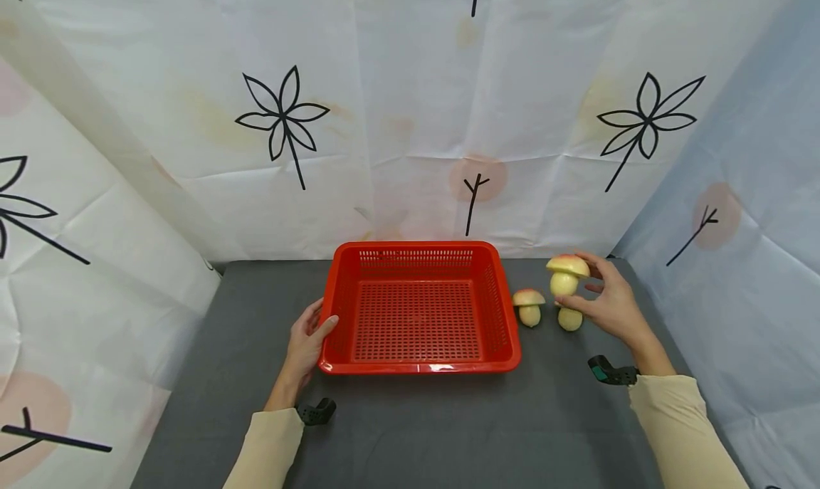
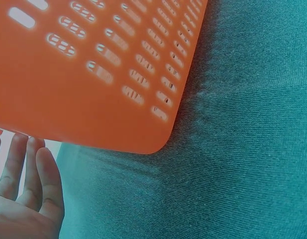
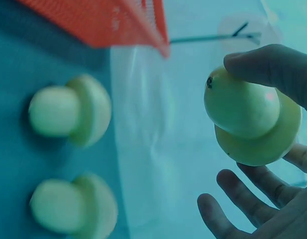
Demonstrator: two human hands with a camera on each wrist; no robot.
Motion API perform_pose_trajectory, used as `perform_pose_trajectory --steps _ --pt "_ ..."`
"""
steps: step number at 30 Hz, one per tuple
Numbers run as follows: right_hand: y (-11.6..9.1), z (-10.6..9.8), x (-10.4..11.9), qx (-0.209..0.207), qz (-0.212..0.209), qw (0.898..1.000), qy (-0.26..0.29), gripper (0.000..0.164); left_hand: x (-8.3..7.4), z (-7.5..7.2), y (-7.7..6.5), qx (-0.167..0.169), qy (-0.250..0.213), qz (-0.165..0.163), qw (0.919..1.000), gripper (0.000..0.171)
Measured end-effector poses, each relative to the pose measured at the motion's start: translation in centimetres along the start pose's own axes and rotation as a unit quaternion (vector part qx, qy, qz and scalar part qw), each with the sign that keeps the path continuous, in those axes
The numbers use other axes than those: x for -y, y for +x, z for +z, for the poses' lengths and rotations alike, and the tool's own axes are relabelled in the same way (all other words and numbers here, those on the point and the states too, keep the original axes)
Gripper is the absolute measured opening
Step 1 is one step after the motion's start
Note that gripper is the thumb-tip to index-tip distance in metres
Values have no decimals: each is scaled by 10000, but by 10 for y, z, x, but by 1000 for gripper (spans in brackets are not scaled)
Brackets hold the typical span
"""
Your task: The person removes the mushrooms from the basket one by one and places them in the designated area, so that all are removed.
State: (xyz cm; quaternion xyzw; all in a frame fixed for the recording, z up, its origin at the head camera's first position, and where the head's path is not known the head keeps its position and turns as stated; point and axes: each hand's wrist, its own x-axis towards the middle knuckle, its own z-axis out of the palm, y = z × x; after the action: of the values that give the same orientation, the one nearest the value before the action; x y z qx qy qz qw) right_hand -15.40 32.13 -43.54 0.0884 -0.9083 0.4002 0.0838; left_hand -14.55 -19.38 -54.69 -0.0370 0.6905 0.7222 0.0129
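My right hand pinches a toy mushroom between thumb and fingers, stem down, above the table. In the right wrist view the mushroom hangs off the surface. Two more mushrooms stand on the table: one beside the basket's right side, the other partly hidden behind the thumb and the held mushroom. Over on the left, my left hand grips the rim of a red perforated plastic basket, thumb over the edge. Its fingers touch the outer wall in the left wrist view.
A grey cloth-covered table lies beneath everything. White patterned curtains enclose it at the back and both sides. The basket stands near the table's back edge, and its perforated floor shows bare.
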Motion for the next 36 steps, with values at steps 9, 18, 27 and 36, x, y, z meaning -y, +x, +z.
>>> perform_pose_trajectory --steps 9,18,27,36 --pt "-15 -13 -43 -321 482 9982 -149 84 0 -1 0 -6 -15 19 10000 58" --pt "-27 -16 -76 -443 981 9936 -338 85 0 0 0 20 -25 29 10000 58" --pt "-39 -15 -101 -294 1474 9879 -396 88 -1 1 1 -16 8 -7 10000 56" --pt "-40 -14 -127 -182 1850 9816 -427 88 0 -1 1 4 10 2 10000 56"
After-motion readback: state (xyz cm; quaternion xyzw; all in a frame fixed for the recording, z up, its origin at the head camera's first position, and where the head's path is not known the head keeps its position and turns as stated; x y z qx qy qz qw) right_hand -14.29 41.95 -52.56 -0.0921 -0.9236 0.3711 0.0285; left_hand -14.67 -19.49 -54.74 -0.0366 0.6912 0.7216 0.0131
